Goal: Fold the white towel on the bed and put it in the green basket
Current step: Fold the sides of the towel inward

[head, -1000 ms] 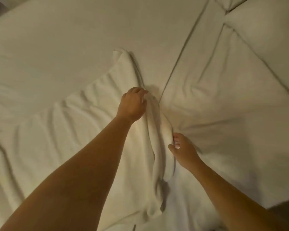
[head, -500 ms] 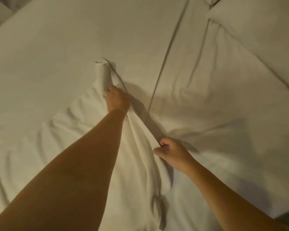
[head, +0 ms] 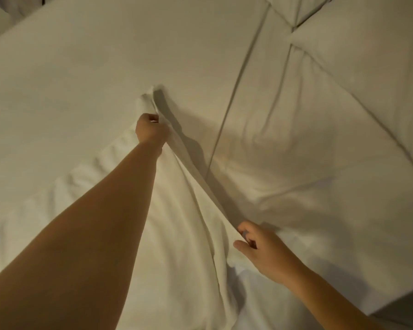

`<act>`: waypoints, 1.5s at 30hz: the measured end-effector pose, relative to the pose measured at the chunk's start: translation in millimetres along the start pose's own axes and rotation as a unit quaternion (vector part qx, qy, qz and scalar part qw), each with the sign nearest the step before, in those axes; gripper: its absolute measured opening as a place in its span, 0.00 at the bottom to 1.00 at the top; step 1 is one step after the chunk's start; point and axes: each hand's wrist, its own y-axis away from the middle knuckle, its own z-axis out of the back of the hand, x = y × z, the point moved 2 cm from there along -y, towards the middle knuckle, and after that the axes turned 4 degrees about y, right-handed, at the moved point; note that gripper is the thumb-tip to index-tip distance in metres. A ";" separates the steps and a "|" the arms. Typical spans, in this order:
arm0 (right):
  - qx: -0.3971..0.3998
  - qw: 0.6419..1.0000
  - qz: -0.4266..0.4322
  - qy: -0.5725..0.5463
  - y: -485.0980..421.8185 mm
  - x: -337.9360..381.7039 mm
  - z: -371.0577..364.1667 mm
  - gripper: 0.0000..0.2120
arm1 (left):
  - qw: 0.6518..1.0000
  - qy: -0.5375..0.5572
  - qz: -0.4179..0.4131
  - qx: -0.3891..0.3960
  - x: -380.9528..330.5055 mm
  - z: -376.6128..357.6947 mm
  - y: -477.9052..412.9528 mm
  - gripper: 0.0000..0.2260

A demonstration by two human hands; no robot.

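The white towel (head: 184,222) lies spread over the white bed, reaching from the middle toward the lower left. Its right edge is lifted off the sheet and stretched in a straight line between my hands. My left hand (head: 152,129) is closed on the far end of that edge, close to the towel's far corner. My right hand (head: 260,251) pinches the near end of the same edge between thumb and fingers. My left forearm hides part of the towel. The green basket is not in view.
The bed sheet (head: 93,75) fills most of the view. A white duvet (head: 308,151) with seams lies to the right, a pillow (head: 379,44) at the top right. The bed's edge and dark floor (head: 405,306) show at the lower right.
Both hands have moved apart along the towel's right edge, the left farther away and the right nearer. The bunched edge is now lifted and pulled taut between them.
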 end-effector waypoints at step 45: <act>0.002 0.988 0.070 0.139 75.5 5.0 -75.8 0.14 | 0.956 -0.278 -0.077 -0.046 139.5 93.0 44.1 0.21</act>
